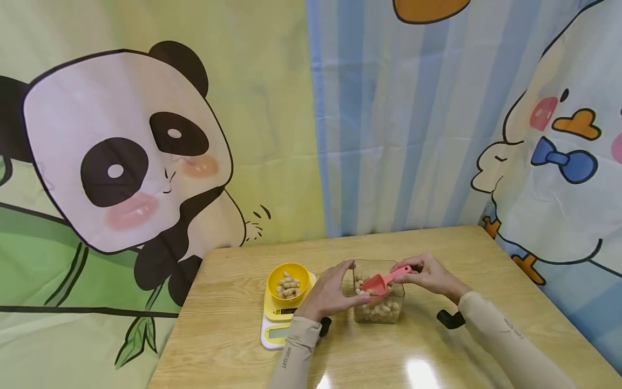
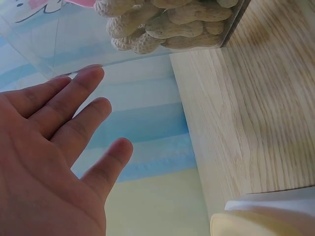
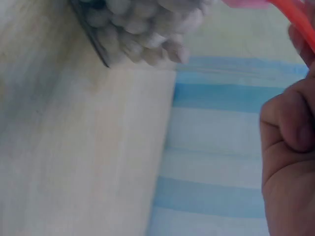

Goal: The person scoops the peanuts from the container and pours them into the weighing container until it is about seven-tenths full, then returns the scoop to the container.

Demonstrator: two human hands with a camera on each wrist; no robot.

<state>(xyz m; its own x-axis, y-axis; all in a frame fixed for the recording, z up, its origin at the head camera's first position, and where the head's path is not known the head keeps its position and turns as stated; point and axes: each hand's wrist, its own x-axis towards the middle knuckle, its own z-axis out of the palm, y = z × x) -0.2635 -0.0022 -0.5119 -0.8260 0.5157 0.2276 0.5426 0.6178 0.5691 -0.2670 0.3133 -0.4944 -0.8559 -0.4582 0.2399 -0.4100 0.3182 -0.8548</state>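
Observation:
A clear square container [image 1: 384,314] holds unshelled peanuts [image 2: 172,24]. My right hand [image 1: 430,276] pinches the handle of a pink-red scoop [image 1: 376,283], whose bowl is inside the container among the peanuts. In the right wrist view, curled fingers [image 3: 295,118] are around the scoop's handle. My left hand [image 1: 326,292] rests its fingertips against the container's left side, with the thumb across the front. Its fingers [image 2: 81,125] look extended in the left wrist view.
Left of the container, a yellow bowl [image 1: 271,274] with several peanuts sits on a yellow and white kitchen scale [image 1: 266,332]. These stand on a wooden table [image 1: 218,324]. Behind it hangs a cartoon-printed curtain [image 1: 272,119].

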